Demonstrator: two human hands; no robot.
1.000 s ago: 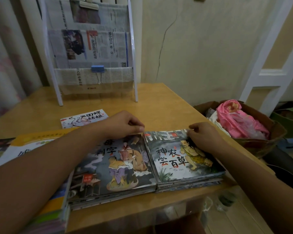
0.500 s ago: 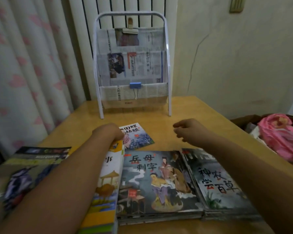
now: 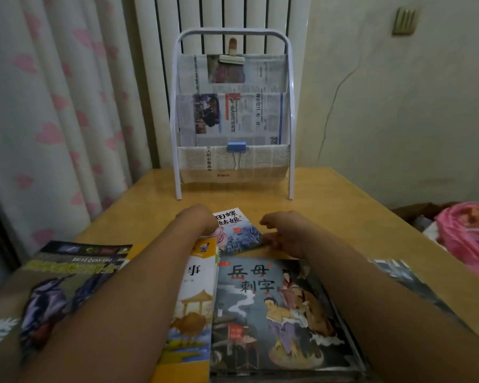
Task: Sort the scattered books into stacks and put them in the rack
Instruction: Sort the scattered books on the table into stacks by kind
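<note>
Both hands reach for the small book [image 3: 237, 230], which lies flat on the table [image 3: 343, 205] between the stacks and the rack [image 3: 233, 117]; the right hand [image 3: 284, 233] touches its right edge, fingers loosely curled; the left hand [image 3: 198, 218] covers its left edge, fingers hidden, so I cannot tell their state; better to slide a thumb under one edge, lift it flat, and lay it squarely on a stack.

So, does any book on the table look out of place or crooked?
Yes: the small white-and-blue picture book lies alone and turned askew beyond the stacks, between the left hand and right hand.
</note>
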